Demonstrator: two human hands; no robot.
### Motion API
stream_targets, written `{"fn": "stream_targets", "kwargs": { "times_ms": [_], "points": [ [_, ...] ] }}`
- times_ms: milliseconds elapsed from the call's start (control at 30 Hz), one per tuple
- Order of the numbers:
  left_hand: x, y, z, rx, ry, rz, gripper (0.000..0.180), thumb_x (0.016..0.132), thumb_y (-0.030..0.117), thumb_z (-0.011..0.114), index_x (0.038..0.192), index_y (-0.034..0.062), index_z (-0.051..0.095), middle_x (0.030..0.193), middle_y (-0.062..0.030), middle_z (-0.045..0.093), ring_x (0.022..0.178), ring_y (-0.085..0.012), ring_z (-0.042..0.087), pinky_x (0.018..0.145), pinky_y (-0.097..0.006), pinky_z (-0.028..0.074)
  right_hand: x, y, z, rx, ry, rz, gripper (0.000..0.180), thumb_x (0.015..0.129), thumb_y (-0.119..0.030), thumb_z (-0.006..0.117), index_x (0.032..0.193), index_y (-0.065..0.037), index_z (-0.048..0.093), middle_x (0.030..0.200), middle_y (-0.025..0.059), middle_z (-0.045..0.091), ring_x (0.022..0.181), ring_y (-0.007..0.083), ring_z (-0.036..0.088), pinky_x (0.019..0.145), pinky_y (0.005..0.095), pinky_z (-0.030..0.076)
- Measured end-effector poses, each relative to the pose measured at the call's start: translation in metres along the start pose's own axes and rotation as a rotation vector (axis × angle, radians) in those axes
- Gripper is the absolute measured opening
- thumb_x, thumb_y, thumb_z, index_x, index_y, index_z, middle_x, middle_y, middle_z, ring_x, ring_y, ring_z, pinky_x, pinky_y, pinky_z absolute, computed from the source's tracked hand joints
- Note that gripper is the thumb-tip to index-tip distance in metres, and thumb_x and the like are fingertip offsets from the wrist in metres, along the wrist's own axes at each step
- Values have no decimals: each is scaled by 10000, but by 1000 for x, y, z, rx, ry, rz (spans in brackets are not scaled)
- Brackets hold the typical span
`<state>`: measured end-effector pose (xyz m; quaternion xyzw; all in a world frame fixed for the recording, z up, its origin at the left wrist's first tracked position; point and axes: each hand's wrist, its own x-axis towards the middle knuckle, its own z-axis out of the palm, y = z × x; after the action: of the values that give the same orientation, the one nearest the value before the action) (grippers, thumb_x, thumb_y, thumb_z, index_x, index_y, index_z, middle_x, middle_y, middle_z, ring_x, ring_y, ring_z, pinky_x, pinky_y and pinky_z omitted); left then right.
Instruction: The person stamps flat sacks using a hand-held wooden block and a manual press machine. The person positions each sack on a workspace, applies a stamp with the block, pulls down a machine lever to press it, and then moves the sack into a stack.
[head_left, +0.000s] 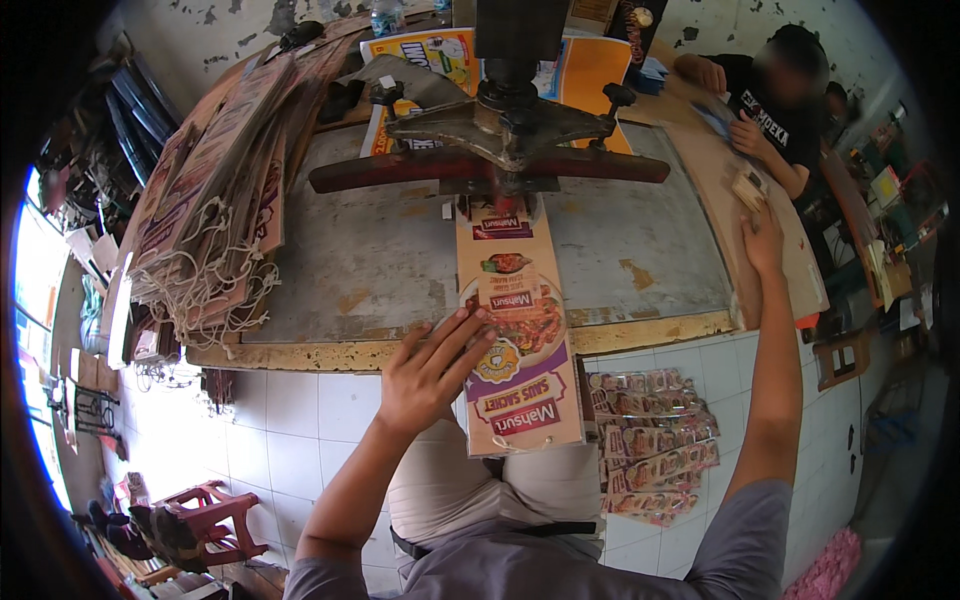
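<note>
A long printed strip (515,405), orange and purple with food pictures, runs from under the press head toward my lap. Its near end juts past the table's front edge. My left hand (430,365) rests flat on its left side, fingers stretched out. Across the strip's far end stands a dark metal press (505,135) with a wide red-brown crossbar. Far out to the right, my right hand (765,240) has its fingers at a small tan block (750,188) on the table's right side; the fingers seem closed on its near end.
Bundled printed strips with white strings (210,200) are heaped on the table's left. More printed strips (655,440) lie on the tiled floor right of my legs. Another person (775,110) works at the far right. A red stool (215,525) stands lower left. Orange printed sheets (590,85) lie behind the press.
</note>
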<state>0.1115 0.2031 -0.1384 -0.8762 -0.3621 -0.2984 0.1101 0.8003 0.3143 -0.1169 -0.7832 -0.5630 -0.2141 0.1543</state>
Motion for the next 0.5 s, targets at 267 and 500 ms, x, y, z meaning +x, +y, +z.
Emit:
{"fn": "stream_targets", "kwargs": {
  "times_ms": [267,500],
  "points": [
    [-7,7,4,29,-4,-31,432,991,200,664,1419,212,718,1515,29,705,1387,-138,669,1058,-386,521,40,-17,3,111,-115,50,517,1083,-196,652,1567,-56,535,1527,228,621,1414,439,584,1178,506,483],
    [-3,9,14,-4,54,-10,434,990,195,663,1420,234,710,1494,39,715,1365,-125,678,1017,-347,510,37,31,4,272,27,-132,409,1081,-79,652,1484,-28,600,1495,197,662,1380,380,636,1143,442,504]
  ]
}}
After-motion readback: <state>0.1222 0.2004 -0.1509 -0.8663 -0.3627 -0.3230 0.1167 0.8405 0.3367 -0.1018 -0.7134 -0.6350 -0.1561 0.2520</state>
